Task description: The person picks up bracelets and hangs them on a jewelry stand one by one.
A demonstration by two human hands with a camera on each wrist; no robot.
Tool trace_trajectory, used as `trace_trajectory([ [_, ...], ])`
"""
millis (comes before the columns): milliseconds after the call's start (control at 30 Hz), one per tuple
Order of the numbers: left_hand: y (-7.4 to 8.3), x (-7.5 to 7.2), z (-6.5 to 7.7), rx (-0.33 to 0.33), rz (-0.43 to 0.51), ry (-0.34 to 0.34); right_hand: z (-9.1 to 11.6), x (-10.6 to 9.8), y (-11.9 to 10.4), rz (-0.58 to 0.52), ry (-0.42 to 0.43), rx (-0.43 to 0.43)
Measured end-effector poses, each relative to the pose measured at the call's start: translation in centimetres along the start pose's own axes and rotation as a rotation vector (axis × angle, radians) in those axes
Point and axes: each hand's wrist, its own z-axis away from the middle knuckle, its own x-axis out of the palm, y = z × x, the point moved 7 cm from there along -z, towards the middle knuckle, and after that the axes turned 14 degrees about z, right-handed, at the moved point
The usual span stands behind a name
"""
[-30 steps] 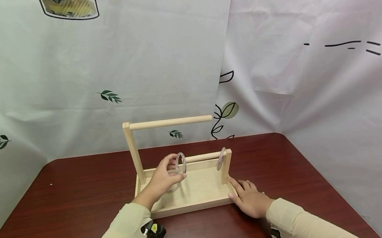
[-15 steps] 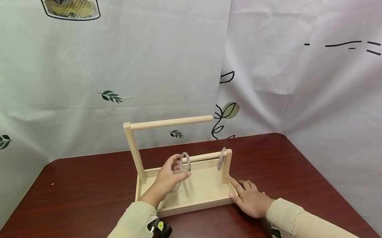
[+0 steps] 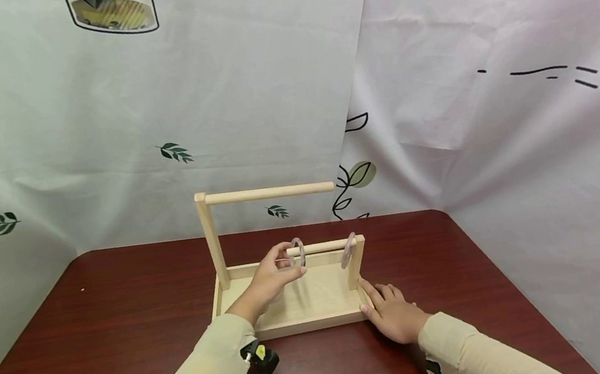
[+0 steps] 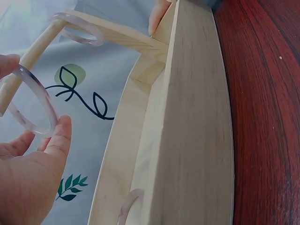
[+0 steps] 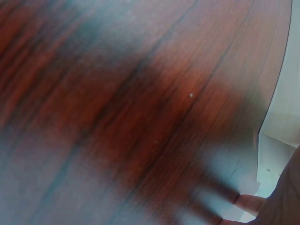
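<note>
A: Where is the held ring, and what has it?

B: Just below the centre of the head view. The left hand pinches it by the rim, thumb low and fingers high, and it appears to sit around the free end of the lower rod.

A: How would it handle?

B: Light and stiff, I'd judge, smooth enough to slip and perhaps brittle if knocked. I'd take it by opposite sides of the rim, leaving the middle free for the wood.

A: And the right hand?

B: Lower right of centre, fingers extended and lying against the end of the tray; nothing is clasped.

A: What's hard to make out?

B: Whether the rim touches the rod. Fingers cover part of it, and the left wrist view cuts off the hand at the left edge. A third ring, at the bottom of that view, shows only partly behind the tray wall. The second ring, by the short post, is plain. The right wrist view is mostly blurred table.
</note>
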Motion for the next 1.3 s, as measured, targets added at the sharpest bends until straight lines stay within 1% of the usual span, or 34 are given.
trace_trajectory([
  [167,-0.1,0.5,0.0,-0.019,0.006,-0.01,0.0,0.0,0.1,-0.001,0.0,-0.003],
  [267,-0.2,0.9,-0.1,-0.016,0.003,-0.018,0.0,0.1,0.1,0.003,0.003,-0.001],
  [400,-0.3,1.2,-0.3,-0.01,0.013,-0.013,0.0,0.2,0.2,0.008,0.002,0.003],
  [633,-0.6,1.7,-0.5,-0.025,0.045,-0.006,0.1,0.0,0.1,0.0,0.005,0.001],
  [833,-0.8,2.0,-0.7,-0.026,0.061,0.002,0.2,0.0,0.0,0.001,0.006,0.002],
  [1133,-0.7,2.2,-0.5,-0.016,0.05,0.014,0.1,0.0,0.0,0.0,0.01,0.002],
  [1300,-0.8,2.4,-0.6,-0.022,0.061,0.009,0.0,0.1,0.1,0.007,0.008,0.002],
])
